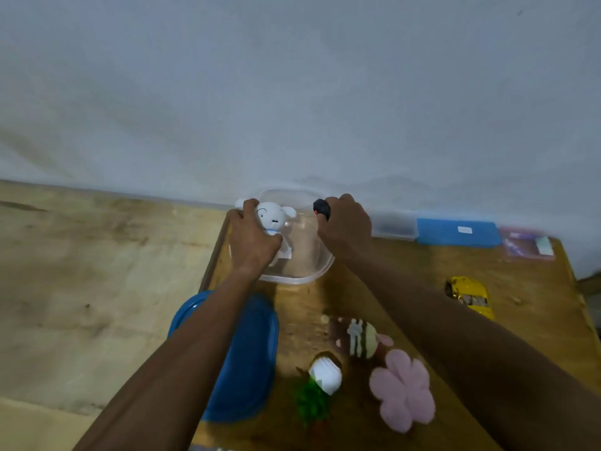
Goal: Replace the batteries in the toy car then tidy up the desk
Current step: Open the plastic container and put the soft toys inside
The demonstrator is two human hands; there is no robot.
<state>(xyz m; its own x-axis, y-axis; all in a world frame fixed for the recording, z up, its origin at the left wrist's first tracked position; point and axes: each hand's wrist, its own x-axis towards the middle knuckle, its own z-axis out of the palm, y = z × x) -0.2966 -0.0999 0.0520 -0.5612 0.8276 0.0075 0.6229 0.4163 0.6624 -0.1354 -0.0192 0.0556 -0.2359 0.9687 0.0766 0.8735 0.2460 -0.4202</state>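
— Largest first?
— Desk [422, 265], wooden, back edge at the wall. Blue lid [253, 369] lies flat at its near left corner, and your left forearm crosses over it. Clear tub [309, 275] sits beyond the lid, open, by the wall.
— Mid-size?
— Blue box [458, 232] at the back right. Pink flower [403, 388] at the near edge, under your right forearm's line.
— The car?
— Yellow car [470, 296] on the right side of the desk, well apart from both your hands, nothing touching it. Blurred, so no detail to note.
— Hands?
— Both at the tub. Your left hand [252, 242] is curled round a white dog [274, 218] over the tub's left part. Your right hand [346, 222] grasps a small black piece [322, 209] with a red spot, above the tub's far right rim. What that piece is, you cannot tell from here.
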